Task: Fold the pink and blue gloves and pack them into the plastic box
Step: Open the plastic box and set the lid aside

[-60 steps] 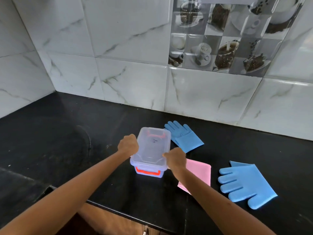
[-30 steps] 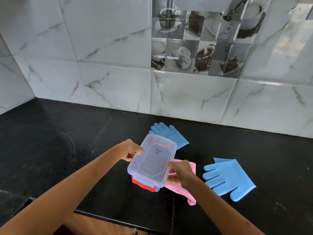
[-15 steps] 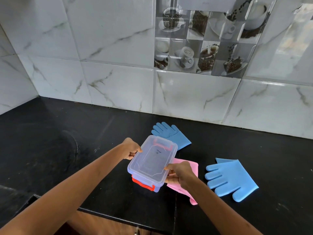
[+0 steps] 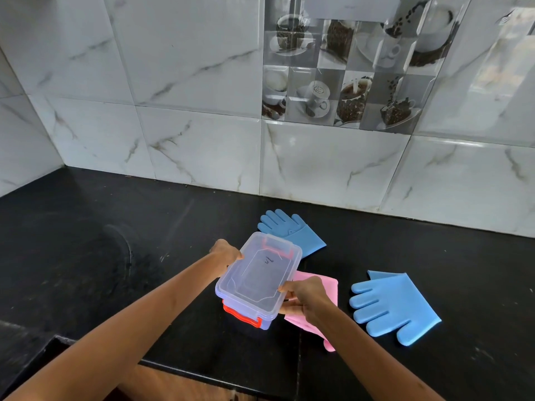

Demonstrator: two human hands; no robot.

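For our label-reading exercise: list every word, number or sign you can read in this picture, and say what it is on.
Clear plastic box lid: a small dark handwritten mark, too small to read for certain.
Grey coffee-picture wall tile: a cup bears a round emblem, too blurred to read.
Nothing else carries text.

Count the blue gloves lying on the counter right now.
2. One blue rubber glove lies behind the clear plastic box, near the wall; the other blue rubber glove lies flat at the right, beside the pink glove. Another could be hidden under the box.
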